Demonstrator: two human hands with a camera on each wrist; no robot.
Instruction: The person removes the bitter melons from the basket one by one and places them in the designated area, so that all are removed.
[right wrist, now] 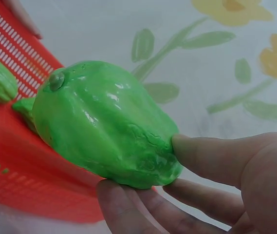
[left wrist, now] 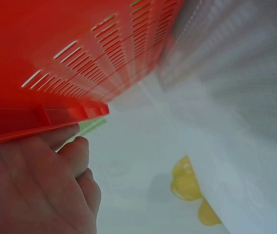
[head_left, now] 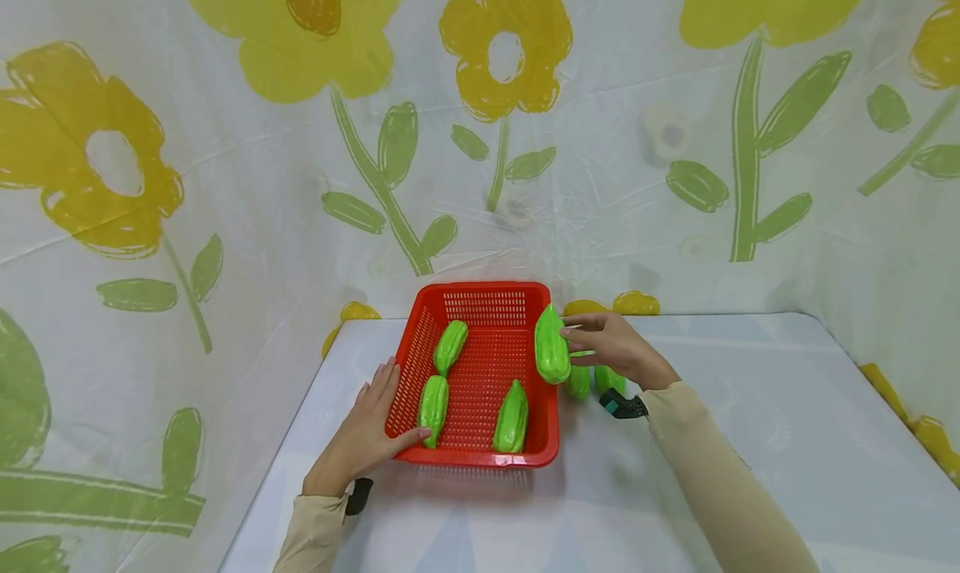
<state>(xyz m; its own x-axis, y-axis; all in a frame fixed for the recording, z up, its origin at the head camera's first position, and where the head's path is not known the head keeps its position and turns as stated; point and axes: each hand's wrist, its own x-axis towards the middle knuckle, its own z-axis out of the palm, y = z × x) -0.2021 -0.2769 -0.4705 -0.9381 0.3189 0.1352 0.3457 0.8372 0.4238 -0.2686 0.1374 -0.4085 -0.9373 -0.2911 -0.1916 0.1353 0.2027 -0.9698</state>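
Over the right rim of a red plastic basket (head_left: 480,459), my right hand (head_left: 618,348) pinches a green star fruit (head_left: 552,349). The right wrist view shows the thumb on one side of this ridged, glossy fruit (right wrist: 104,122) and the fingers on the other. My left hand (head_left: 365,434) holds the basket's near left corner, thumb over the rim and fingers along the outer wall. Inside the basket lie three more star fruits: one at the far left (head_left: 450,348), one at the near left (head_left: 433,410), one at the near right (head_left: 512,419).
Right of the basket, more green star fruits (head_left: 609,379) lie on the white table (head_left: 720,439), partly hidden behind my right hand. A flower-printed curtain (head_left: 600,223) hangs behind the table and along its sides.
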